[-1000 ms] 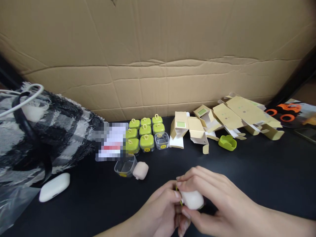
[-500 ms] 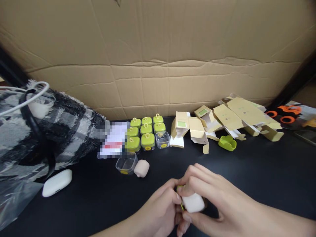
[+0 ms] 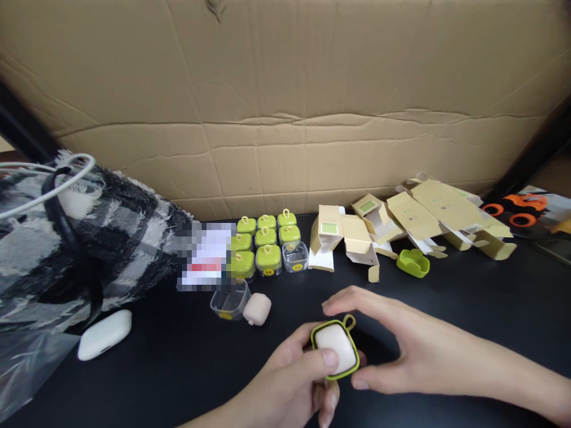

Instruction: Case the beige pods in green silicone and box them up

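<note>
Fingers of the left hand (image 3: 285, 380) are closed around a small cream-coloured rounded case seated in a green rubbery sleeve with a loop (image 3: 335, 349), the thumb pressed on its top face, above the near edge of the black tabletop (image 3: 468, 297). Loosely curled, partly open fingers of the right hand (image 3: 401, 351) are cupped beside the sleeve, seemingly touching its far side, though contact cannot be confirmed. Since the case is pinned mainly by the thumb, it could be squeezed out of the soft sleeve, or dropped onto the tabletop if the thumb slips.
</note>
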Motion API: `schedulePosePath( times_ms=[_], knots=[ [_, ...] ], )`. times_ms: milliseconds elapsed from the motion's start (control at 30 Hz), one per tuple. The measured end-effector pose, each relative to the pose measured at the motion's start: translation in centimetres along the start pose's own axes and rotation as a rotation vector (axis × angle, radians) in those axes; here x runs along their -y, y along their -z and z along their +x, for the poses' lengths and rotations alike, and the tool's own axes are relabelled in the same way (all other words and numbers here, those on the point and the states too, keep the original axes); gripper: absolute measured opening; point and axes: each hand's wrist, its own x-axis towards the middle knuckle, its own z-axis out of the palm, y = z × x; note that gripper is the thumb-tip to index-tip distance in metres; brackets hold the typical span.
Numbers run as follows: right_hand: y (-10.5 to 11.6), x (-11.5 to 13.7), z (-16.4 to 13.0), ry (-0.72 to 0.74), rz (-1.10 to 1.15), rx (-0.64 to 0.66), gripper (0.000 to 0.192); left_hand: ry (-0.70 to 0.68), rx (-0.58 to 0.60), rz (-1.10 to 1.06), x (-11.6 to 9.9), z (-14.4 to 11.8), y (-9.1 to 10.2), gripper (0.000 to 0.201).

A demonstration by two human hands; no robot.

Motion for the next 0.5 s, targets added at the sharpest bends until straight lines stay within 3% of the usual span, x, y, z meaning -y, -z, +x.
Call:
schedulePosePath(
  times_ms=[133,300,400,500],
  knots=[
    [-0.9,-0.3,0.1,0.036,0.138,-0.032,0.047,0.036,-0.039,-0.002,-0.4,-0.5,-0.3,0.057],
    [-1.6,-0.5,1.0,0.211,0.321,-0.282,0.047,0.051,0.079,-0.035,-0.5,-0.6,0.0,0.072],
    [0.1,-0.9,3.1,0.266,0.093,-0.398,0.049,0.096,0.093,-0.033,-0.7,-0.6,0.1,0.076],
    [2.1,-1.6,6.0,0.277,-0.113,-0.420,0.049,0.110,0.068,-0.015,-0.9,-0.7,-0.2,0.076]
  ],
)
